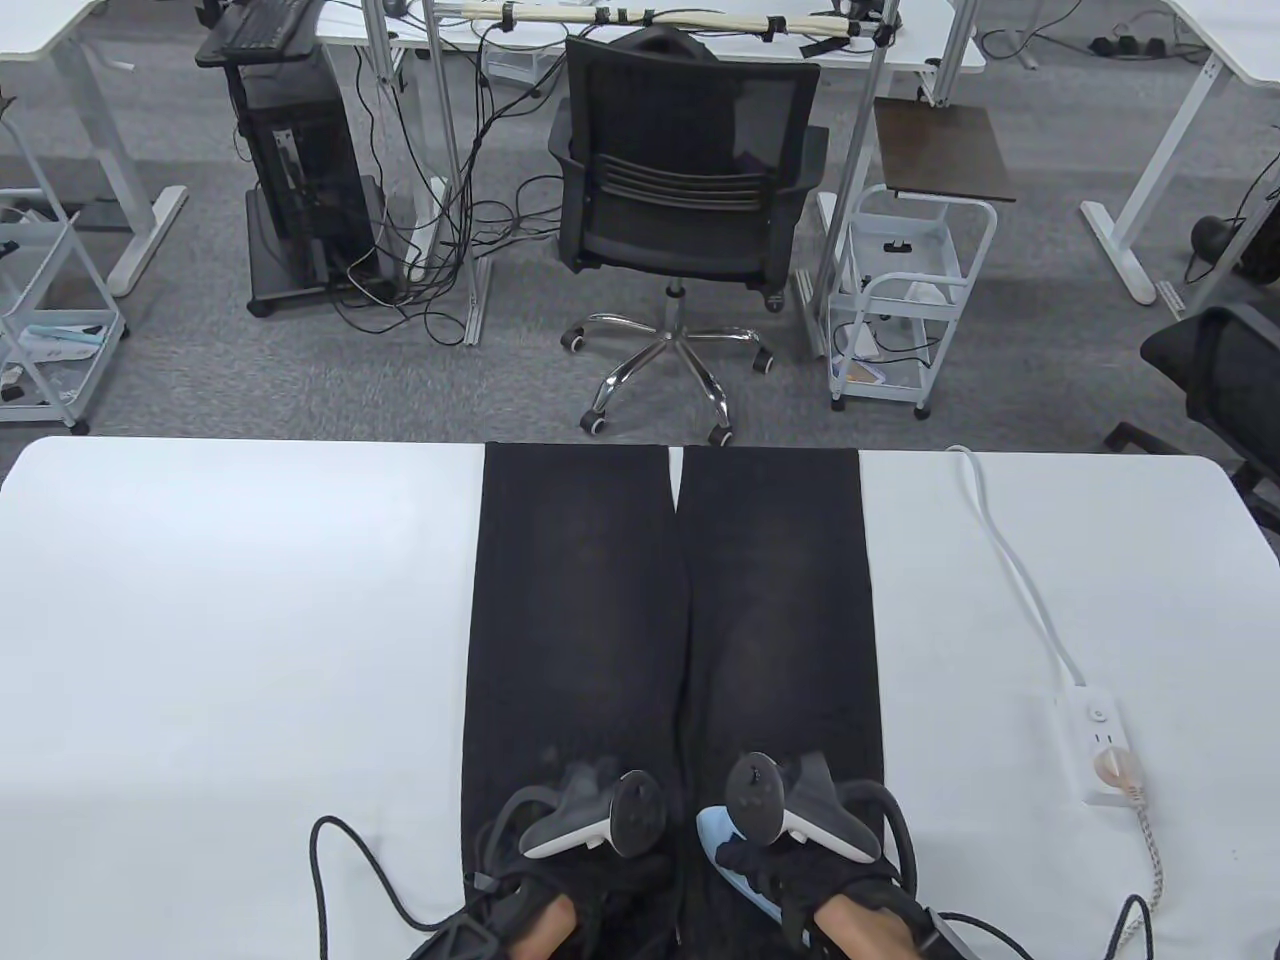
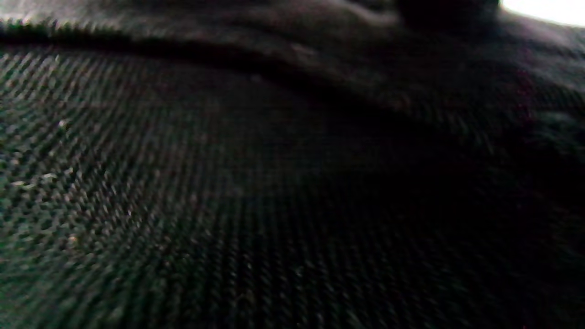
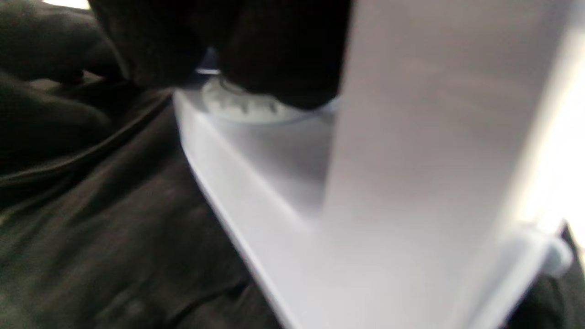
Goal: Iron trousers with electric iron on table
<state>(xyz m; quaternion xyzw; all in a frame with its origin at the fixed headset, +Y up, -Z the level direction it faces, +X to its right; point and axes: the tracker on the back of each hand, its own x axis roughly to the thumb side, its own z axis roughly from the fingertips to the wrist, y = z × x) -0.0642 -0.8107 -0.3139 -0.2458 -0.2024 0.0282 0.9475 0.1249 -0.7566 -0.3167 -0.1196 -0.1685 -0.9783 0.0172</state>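
Trousers (image 1: 670,620): laid flat, legs running to the frame's top — apparently barely ironed.
Right hand (image 1: 800,850): grips the iron (image 1: 718,842), bottom centre.
Left hand (image 1: 580,850): rests on cloth; grip unclear.

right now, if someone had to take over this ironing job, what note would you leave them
Left hand: rests on the waist end of the black trousers, near the table's front edge.
Right hand: holds the light blue iron, which sits on the right leg's upper part; its fingers sit by the dial.
Trousers lie flat, legs pointing away, cuffs at the far edge.
The braided cord's plug sits in the power strip on the right.
Done: trousers laid out, iron placed on the fabric. How much has been pressed cannot be told.
Left: ironing down both legs.
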